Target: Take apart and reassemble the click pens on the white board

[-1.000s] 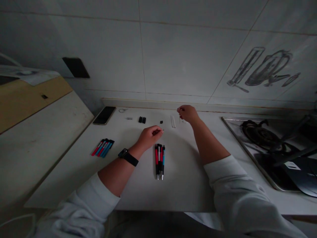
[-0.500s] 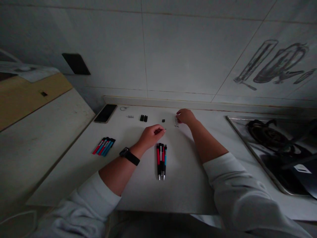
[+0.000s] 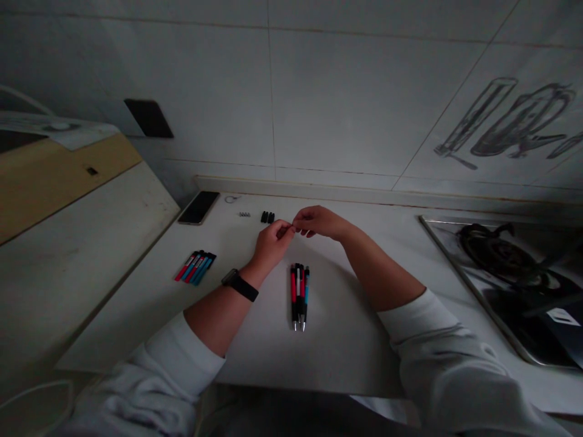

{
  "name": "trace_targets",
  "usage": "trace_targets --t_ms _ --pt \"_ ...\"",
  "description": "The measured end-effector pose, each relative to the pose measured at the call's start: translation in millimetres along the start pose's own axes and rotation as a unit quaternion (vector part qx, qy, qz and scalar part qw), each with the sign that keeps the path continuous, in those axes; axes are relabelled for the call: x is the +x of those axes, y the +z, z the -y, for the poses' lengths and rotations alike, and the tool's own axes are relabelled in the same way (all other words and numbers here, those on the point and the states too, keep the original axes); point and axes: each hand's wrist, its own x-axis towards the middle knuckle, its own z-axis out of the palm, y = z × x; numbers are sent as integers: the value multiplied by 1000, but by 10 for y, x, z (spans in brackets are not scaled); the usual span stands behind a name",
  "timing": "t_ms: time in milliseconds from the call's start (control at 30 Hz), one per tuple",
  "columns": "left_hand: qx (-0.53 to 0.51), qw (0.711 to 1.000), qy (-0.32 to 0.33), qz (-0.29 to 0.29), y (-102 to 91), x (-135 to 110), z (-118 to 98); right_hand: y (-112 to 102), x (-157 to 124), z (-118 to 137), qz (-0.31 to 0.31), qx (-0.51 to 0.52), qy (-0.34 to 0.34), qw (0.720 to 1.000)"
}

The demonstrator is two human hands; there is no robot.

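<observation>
My left hand (image 3: pixel 269 243) and my right hand (image 3: pixel 319 221) meet fingertip to fingertip just above the white counter (image 3: pixel 255 340). The left fingers pinch a small dark pen part. The right fingers pinch a thin pen part that is too small to make out. A black watch (image 3: pixel 240 285) sits on my left wrist. Directly below the hands lie three assembled red, white and blue pens (image 3: pixel 299 295), side by side. Small black pen tips (image 3: pixel 268 216) and tiny springs (image 3: pixel 245 214) lie behind the left hand.
Several red and blue pen barrels (image 3: pixel 195 267) lie at the left of the counter. A dark phone (image 3: pixel 199 207) and a small ring (image 3: pixel 230 198) rest by the tiled wall. A gas stove (image 3: pixel 510 267) fills the right side. A lower wooden surface (image 3: pixel 54 182) is at far left.
My right hand left the white refills at the back and moved left to the left hand. My left hand rose slightly, and the fingertips now touch.
</observation>
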Motion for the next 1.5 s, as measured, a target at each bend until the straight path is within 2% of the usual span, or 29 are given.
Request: trace_targets --t_ms 133,233,333,400,533,733,1033,1500 --pt "0 1000 -4 -6 -8 7 -11 60 28 -22 -23 38 -1 999" --pt "-3 1000 -17 -11 3 14 23 -34 83 -77 -92 12 -18 996" --pt "-14 999 -39 -15 21 26 75 -182 154 -153 -186 -123 -39 974" --pt "-21 998 -53 -18 33 36 106 -243 207 -204 -212 -238 -47 947" --pt "-24 997 -63 -28 51 53 141 -186 326 -281 -184 -372 -60 908" --pt "-40 997 -61 -31 51 56 140 -6 456 -355 -155 -451 -21 879" --pt "-46 997 -64 -28 32 53 94 -26 434 -394 -149 -459 -18 876" --pt "-30 998 -57 -17 42 70 187 -16 369 -399 -133 -482 -29 866"
